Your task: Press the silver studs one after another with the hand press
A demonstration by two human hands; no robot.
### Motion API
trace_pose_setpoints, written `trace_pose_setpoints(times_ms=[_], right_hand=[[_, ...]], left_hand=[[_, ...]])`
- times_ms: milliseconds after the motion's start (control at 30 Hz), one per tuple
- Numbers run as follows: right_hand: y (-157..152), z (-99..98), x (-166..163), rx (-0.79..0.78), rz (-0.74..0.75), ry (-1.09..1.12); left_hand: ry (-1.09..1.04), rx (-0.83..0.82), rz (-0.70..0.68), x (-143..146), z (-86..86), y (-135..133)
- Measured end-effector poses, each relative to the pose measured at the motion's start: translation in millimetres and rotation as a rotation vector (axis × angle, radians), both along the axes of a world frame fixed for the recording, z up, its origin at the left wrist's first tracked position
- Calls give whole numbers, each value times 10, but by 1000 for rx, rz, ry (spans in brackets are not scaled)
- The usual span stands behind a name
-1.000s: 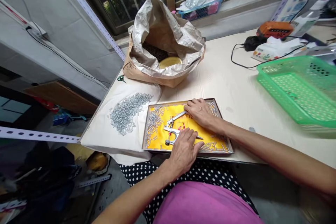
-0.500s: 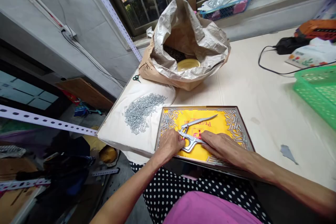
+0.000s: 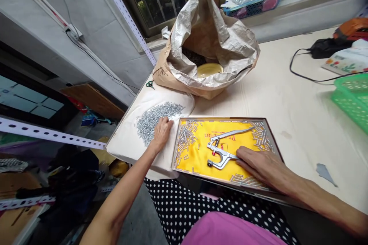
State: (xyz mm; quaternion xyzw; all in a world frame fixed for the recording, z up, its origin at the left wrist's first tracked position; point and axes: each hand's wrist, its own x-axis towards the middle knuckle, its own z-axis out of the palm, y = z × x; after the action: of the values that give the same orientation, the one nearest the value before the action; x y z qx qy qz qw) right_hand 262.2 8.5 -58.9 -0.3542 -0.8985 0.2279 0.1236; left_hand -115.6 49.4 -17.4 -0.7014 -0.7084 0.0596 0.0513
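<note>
A shallow metal tray (image 3: pixel 277 146) with a yellow liner lies at the table's near edge, with small metal pins along its sides. Silver hand pliers (image 3: pixel 223 149) lie in it, handles pointing right. My right hand (image 3: pixel 260 164) lies flat in the tray, fingers stretched out over the end of the lower handle. My left hand (image 3: pixel 161 131) is on the white cloth (image 3: pixel 126 141) left of the tray. Its fingers are curled together at the edge of a pile of metal pins (image 3: pixel 149 116), and the fingertips are hidden.
A crumpled paper sack (image 3: pixel 212 42) with a yellow bowl (image 3: pixel 209 69) inside stands behind the tray. Small green scissors (image 3: pixel 149 84) lie at the cloth's far corner. A green basket (image 3: pixel 352 99) and a black cable (image 3: pixel 310 78) are at the right. A perforated metal strip (image 3: pixel 51 134) runs left of the table.
My left hand left the pliers and moved left out of the tray onto the pin pile. My right hand stays on the lower handle. The view shifted slightly.
</note>
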Motion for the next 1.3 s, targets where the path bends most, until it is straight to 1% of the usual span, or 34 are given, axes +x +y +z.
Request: trace_pose_setpoints(times_ms=[100,200,367,433,500,533,600,667,700,767,800,867,933,1033,1167,1300], right_hand=[[3,-4,-36,9,-23,-54],[15,53,-44,-48,-23,-128],[53,100,-97,-58,-49,-194],[67,89,-120,-60,-25,-171],[77,78,-137,-62,-11,-145],[79,74,-143,-62,-7,-138],[72,70,-151,-57,5,-144],[47,65,-151,-30,30,-149],[29,62,-147,-6,51,-142],[-14,57,-136,48,97,-111],[-37,58,-130,71,116,-96],[-74,68,-122,104,140,-83],[-94,83,-121,122,140,-87],[-90,86,-130,128,126,-75],[-53,34,-139,107,115,-57],[-11,17,-148,83,109,-97]], left_hand=[[63,-74,-139,-136,-65,73],[77,-89,-215,-210,-81,86],[-26,-74,-218,-274,-70,125],[-83,-88,-210,-269,-18,152],[-125,-98,-209,-226,70,160],[-164,-78,-197,-181,122,147],[-310,14,-119,-24,223,66],[-588,87,41,224,290,-95],[-740,41,125,373,302,-199],[-1034,-171,261,678,280,-424],[-1155,-250,322,817,248,-528],[-1287,-314,409,1036,161,-687],[-1318,-311,467,1164,78,-768],[-1301,-332,516,1236,19,-783],[-1280,-377,538,1266,38,-757],[-1259,-390,567,1290,49,-751]])
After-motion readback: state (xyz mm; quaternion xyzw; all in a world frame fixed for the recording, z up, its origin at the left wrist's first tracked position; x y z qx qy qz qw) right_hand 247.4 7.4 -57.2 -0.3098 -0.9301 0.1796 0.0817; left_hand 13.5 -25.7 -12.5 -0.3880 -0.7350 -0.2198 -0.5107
